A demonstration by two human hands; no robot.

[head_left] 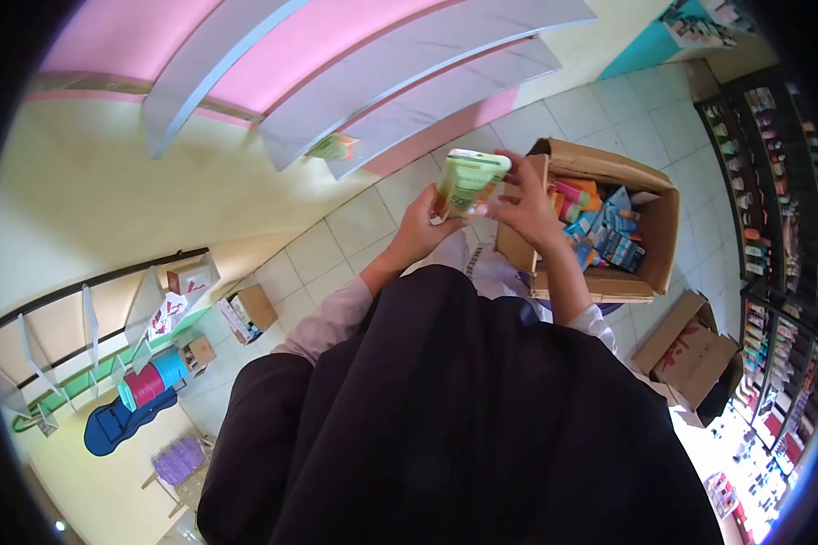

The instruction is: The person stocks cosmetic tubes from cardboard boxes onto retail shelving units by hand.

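Observation:
A light green product pack [469, 184] with a pale top edge is held up in front of me; its printing is too small to read. My left hand [420, 229] grips its lower left side, fingers closed. On the other side, my right hand [529, 207] has its fingers curled round the right edge of the same pack. Just right of my right hand stands an open cardboard box [659, 232] filled with blue, orange and pink packages [609, 232]. Beyond the pack, another green and orange packet [334, 147] lies on a pale wall shelf [409, 100].
Another cardboard box [691, 359] lies on the tiled floor [323, 250] at right. Dark racks [754, 182] full of small products line the right side. At left are a small carton [256, 309], a low shelf [109, 318] and a blue guitar-shaped case [123, 425].

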